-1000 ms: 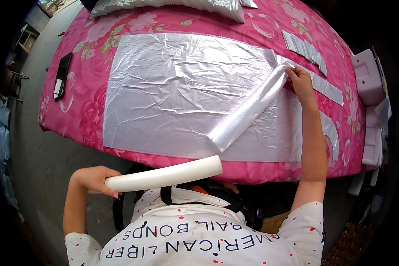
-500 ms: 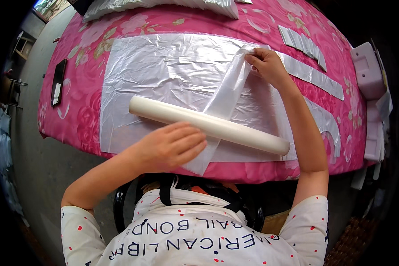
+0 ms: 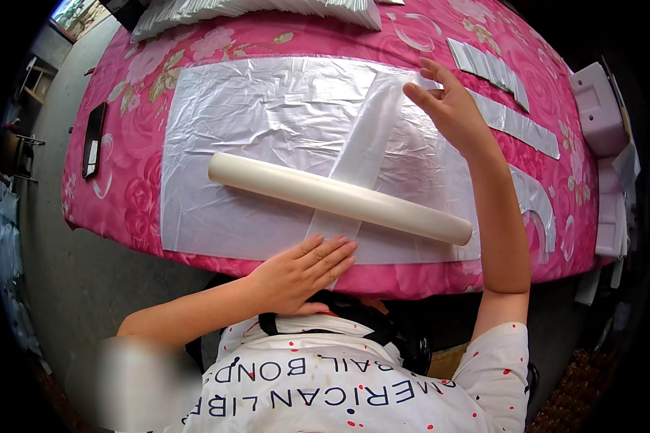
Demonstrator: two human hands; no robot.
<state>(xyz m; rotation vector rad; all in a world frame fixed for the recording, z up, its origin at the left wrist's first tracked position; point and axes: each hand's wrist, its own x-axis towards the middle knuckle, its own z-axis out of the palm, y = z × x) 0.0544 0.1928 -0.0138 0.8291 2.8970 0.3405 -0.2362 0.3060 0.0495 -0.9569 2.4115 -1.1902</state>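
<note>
A strip of thin translucent plastic film (image 3: 368, 137) lies slantwise over a wide crinkled plastic sheet (image 3: 231, 101) on the table. Across the strip rests a long whitish roll (image 3: 289, 189), tilted down to the right. My left hand (image 3: 303, 270) is flat, fingers stretched, on the strip's near end at the table's front edge. Beside the strip's far end is my right hand (image 3: 448, 101), its thumb and fingers apart and nothing between them.
A pink floral cloth (image 3: 141, 144) covers the table. At the left lies a dark flat phone-like object (image 3: 94, 141). A stack of folded white sheets (image 3: 253, 16) stands at the back. More folded film (image 3: 490, 72) lies at right, near pale pink plastic bins (image 3: 599, 108).
My right hand has let go of the strip's far end, which now lies flatter. My left hand has moved nearer to me, from beside the roll onto the strip's near end.
</note>
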